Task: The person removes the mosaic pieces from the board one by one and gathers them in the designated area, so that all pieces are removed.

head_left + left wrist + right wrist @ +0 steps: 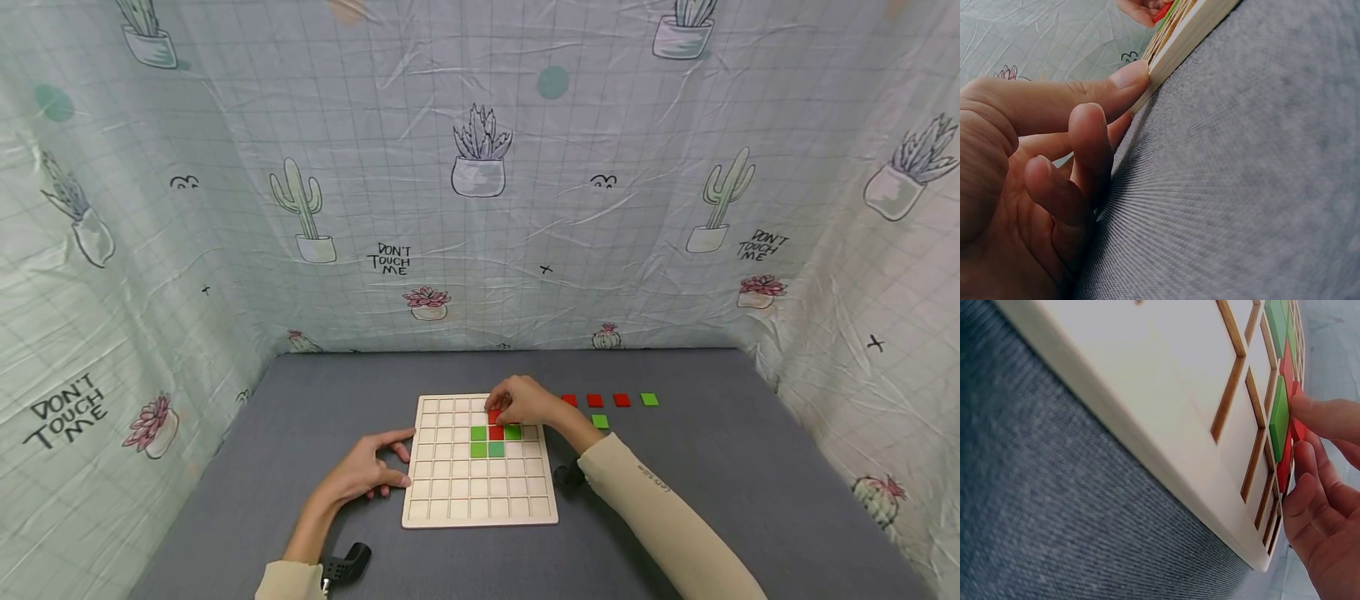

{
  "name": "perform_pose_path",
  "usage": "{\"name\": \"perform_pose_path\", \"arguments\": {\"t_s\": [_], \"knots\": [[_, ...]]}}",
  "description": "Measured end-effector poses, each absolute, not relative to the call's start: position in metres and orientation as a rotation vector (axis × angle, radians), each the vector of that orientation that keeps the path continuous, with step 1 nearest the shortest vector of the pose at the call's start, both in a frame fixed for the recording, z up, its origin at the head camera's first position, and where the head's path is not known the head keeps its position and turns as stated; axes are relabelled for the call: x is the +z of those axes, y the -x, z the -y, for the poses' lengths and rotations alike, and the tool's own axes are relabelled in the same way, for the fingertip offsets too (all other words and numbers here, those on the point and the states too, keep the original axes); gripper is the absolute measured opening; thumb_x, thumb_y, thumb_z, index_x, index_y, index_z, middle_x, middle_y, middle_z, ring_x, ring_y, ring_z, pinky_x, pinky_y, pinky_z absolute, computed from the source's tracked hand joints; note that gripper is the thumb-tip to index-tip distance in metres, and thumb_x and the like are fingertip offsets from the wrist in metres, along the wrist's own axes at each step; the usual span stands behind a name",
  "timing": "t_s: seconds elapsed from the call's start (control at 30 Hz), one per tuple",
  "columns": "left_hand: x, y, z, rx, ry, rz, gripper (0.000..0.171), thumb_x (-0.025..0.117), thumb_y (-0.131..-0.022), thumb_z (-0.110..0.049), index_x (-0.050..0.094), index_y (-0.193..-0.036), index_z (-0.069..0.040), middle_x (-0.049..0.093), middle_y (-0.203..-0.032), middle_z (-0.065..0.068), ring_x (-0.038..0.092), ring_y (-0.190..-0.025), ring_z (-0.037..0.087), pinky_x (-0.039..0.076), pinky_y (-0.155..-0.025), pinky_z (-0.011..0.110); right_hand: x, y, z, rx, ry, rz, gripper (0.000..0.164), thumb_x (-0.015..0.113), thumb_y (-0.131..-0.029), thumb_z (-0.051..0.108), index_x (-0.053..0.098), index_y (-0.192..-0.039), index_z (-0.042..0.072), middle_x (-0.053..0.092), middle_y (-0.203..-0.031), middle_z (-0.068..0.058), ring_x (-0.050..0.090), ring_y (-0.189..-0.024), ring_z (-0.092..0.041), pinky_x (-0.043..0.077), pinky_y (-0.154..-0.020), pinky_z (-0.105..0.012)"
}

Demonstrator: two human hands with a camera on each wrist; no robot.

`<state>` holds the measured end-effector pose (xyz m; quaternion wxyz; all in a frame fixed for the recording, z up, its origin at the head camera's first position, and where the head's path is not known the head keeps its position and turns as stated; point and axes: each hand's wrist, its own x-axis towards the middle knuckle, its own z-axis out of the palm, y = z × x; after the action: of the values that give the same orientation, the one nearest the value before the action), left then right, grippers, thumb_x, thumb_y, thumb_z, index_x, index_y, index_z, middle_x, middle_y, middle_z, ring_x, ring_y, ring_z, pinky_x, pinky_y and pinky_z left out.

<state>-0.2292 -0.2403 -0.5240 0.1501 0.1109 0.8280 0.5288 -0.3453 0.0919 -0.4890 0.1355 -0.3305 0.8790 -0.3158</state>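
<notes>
Red tile [1298, 429] is being pinched by the right hand [527, 402]; the left hand [367, 467], forefinger straight, is touching the board [480, 488].

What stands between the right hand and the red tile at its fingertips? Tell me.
Nothing visible: the right hand touches the red tile directly. The hand partly hides the board beneath, so I can't tell whether that spot is free.
</notes>
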Motion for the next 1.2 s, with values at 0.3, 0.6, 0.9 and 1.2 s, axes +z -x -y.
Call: {"name": "perform_pose_path", "arguments": {"t_s": [0.3,0.6,0.9,1.2], "knots": [[-0.523,0.229,0.240,1.516,-0.297,-2.378,0.083,0.086,-0.081,-0.009,0.048,-0.154,-0.008,0.060,-0.109,0.013,0.056,-0.052,0.014,0.037,-0.042,0.025,-0.487,0.345,-0.095,-0.949,0.974,-2.506,0.021,0.077,-0.086,0.002,0.081,-0.104,0.014,0.076,-0.095,0.002,0.065,-0.085,-0.008,0.055,-0.075,-0.025],[-0.523,0.230,0.240,1.511,-0.307,-2.380,0.082,0.086,-0.081,-0.010,0.049,-0.154,-0.008,0.060,-0.109,0.013,0.056,-0.052,0.014,0.038,-0.042,0.026,-0.483,0.343,-0.098,-0.956,1.047,-2.508,0.026,0.062,-0.095,-0.003,0.080,-0.107,0.012,0.078,-0.104,-0.002,0.070,-0.095,-0.014,0.057,-0.083,-0.029],[-0.524,0.231,0.239,1.507,-0.315,-2.375,0.082,0.086,-0.081,-0.010,0.049,-0.154,-0.008,0.060,-0.109,0.013,0.056,-0.052,0.015,0.038,-0.042,0.027,-0.487,0.341,-0.101,-0.988,1.022,-2.524,0.027,0.061,-0.096,-0.003,0.080,-0.107,0.012,0.077,-0.103,-0.004,0.068,-0.094,-0.014,0.056,-0.082,-0.029],[-0.523,0.229,0.239,1.507,-0.280,-2.382,0.084,0.087,-0.080,-0.010,0.048,-0.155,-0.009,0.060,-0.109,0.013,0.056,-0.052,0.015,0.037,-0.042,0.027,-0.478,0.338,-0.111,-1.064,0.969,-2.499,0.026,0.057,-0.099,0.000,0.077,-0.115,0.004,0.075,-0.108,-0.008,0.062,-0.084,-0.012,0.051,-0.076,-0.027]]}}
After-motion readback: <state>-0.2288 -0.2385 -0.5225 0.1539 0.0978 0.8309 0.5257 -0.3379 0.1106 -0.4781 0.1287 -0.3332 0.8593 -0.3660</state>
